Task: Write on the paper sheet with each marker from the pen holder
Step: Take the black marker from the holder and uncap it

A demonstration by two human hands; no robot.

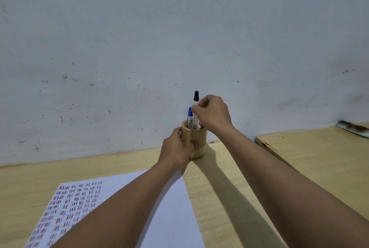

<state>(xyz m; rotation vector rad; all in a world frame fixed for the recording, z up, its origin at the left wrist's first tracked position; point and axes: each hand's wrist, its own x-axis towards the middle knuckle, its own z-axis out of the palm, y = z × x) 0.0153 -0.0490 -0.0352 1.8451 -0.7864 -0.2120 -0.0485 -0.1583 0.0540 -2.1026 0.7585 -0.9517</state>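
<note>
A round wooden pen holder (197,138) stands on the table against the wall. My left hand (176,153) wraps around its left side and grips it. My right hand (212,115) is above the holder, its fingers pinched on a black-capped marker (196,97) that sticks up higher than the others. A blue-capped marker (189,117) stands in the holder beside it, and a bit of red shows at the rim under my right hand. The white paper sheet (169,207) lies in front, with several rows of short red, blue and dark strokes on its left part.
The light wooden table (223,188) runs to a stained white wall (179,38). A second wooden board (319,152) lies at the right, slightly raised, with a dark and white object (354,129) at its far edge.
</note>
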